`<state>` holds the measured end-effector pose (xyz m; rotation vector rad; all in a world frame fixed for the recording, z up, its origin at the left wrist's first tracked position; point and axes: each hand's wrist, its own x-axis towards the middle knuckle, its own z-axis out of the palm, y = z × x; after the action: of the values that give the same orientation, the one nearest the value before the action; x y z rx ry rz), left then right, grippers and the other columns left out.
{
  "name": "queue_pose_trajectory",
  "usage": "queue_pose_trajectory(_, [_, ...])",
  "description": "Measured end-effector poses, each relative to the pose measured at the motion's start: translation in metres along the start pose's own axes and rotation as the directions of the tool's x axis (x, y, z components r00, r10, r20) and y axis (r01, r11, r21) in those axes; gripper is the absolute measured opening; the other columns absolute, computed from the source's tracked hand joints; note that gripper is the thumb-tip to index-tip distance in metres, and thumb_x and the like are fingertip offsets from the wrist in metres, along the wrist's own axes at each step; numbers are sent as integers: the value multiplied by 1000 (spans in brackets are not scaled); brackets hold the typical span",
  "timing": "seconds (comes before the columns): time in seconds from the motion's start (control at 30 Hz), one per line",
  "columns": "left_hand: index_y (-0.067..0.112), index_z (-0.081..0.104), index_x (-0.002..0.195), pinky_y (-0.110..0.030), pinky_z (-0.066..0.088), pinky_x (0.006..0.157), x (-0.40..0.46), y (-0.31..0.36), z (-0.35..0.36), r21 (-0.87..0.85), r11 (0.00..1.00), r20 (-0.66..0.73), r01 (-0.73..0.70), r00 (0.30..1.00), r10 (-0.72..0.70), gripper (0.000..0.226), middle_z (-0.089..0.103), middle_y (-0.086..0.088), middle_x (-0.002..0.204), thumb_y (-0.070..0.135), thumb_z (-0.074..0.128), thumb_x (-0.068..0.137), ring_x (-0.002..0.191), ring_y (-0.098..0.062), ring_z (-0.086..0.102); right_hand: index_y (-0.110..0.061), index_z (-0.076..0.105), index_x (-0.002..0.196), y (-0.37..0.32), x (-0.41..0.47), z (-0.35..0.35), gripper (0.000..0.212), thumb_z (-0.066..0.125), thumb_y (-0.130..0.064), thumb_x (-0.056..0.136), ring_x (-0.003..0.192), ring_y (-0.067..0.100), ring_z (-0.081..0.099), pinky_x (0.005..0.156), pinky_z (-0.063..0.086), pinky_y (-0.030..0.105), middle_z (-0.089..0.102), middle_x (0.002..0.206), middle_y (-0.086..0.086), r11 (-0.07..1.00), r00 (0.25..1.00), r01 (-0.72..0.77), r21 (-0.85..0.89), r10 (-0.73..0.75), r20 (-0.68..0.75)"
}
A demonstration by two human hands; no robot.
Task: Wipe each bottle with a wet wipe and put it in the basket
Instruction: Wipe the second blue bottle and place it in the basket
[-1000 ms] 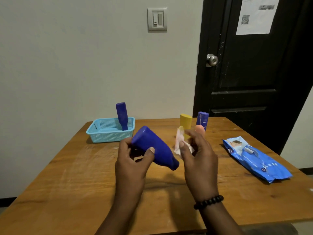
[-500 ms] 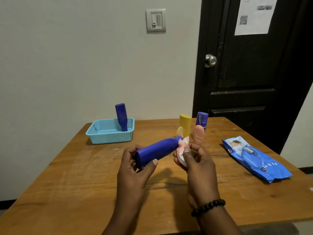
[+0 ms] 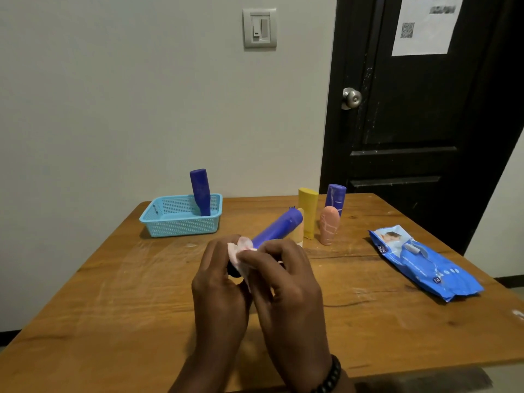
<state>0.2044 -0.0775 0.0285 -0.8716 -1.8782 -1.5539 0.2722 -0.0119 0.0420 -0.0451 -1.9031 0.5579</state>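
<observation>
My left hand (image 3: 219,282) grips the near end of a blue bottle (image 3: 279,226), which points away toward the far right above the table. My right hand (image 3: 286,282) pinches a white wet wipe (image 3: 241,252) against the bottle's near end. A second blue bottle (image 3: 200,191) leans in the light blue basket (image 3: 181,226) at the back left. On the table behind my hands stand a yellow bottle (image 3: 308,211), a peach bottle (image 3: 329,225) and another blue bottle (image 3: 336,198). A small yellowish bottle (image 3: 298,236) is partly hidden behind the held one.
A blue pack of wet wipes (image 3: 422,263) lies on the right side of the wooden table (image 3: 141,307). A pale wall rises behind the table, with a black door (image 3: 419,109) at the back right.
The held bottle has swung so that its far end points away and right. My right hand with the wipe has moved left along it to the near end, beside my left hand.
</observation>
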Motion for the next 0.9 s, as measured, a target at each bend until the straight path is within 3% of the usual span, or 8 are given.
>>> queue_pose_trajectory(0.1, [32,57,97,-15,49,69,-3,-2,-2,-64,994,-8,83,996,-84,24,63,9,91,21,73,82,85,-9,62,-20,66,107,8,4,-1,22,55,-26,89,91,4,52,78,46,13,57,99,-6,999,999,33,-24,-33,-9])
queue_pose_trajectory(0.17, [34,59,99,-20,53,74,-5,-5,-3,-108,977,8,182,983,-182,44,65,12,95,5,81,74,89,-11,65,-22,67,104,19,11,-5,18,61,-22,88,91,2,55,76,49,16,59,100,-7,993,991,-114,25,116,-68])
queue_pose_trajectory(0.27, [33,57,96,-14,51,72,-6,-5,-3,-210,920,44,330,943,-329,40,63,18,93,13,83,75,83,-6,63,-23,69,105,34,17,-12,19,66,-15,88,97,-1,58,76,47,8,63,103,-10,925,923,-342,167,364,-124])
queue_pose_trajectory(0.4, [27,60,106,-35,53,84,-4,-8,-2,-433,677,181,595,794,-581,40,67,11,88,24,83,72,87,-18,65,-25,68,106,41,13,-16,20,65,-16,89,102,-2,58,78,46,7,63,105,-14,885,884,-410,221,445,-144])
queue_pose_trajectory(0.5, [28,61,110,-35,56,82,-6,-3,0,-459,619,277,637,765,-582,50,70,5,97,31,82,65,90,-16,66,-22,68,107,38,11,-12,20,66,-15,89,102,1,58,79,46,7,63,107,-10,919,922,-348,185,371,-109])
queue_pose_trajectory(0.6, [34,61,115,-20,55,70,-8,0,-1,-391,682,348,618,785,-512,55,71,10,104,32,82,65,91,-5,68,-16,67,108,36,13,-10,22,65,-17,87,101,3,57,82,45,8,61,109,-4,978,974,-203,51,207,-90])
queue_pose_trajectory(0.8, [40,60,114,-25,58,81,0,-6,-11,-158,854,438,495,811,-389,50,69,18,108,25,85,74,102,-2,66,-11,69,105,34,31,-13,24,63,-19,83,95,7,52,75,40,7,59,103,2,988,998,-2,-157,-8,-61])
queue_pose_trajectory(0.9, [37,59,114,-23,58,79,4,-2,-12,-155,848,453,506,800,-394,49,71,17,107,23,85,74,99,-2,68,-9,69,106,32,36,-12,29,58,-24,84,95,16,58,77,42,11,62,104,8,978,997,73,-197,-78,-20])
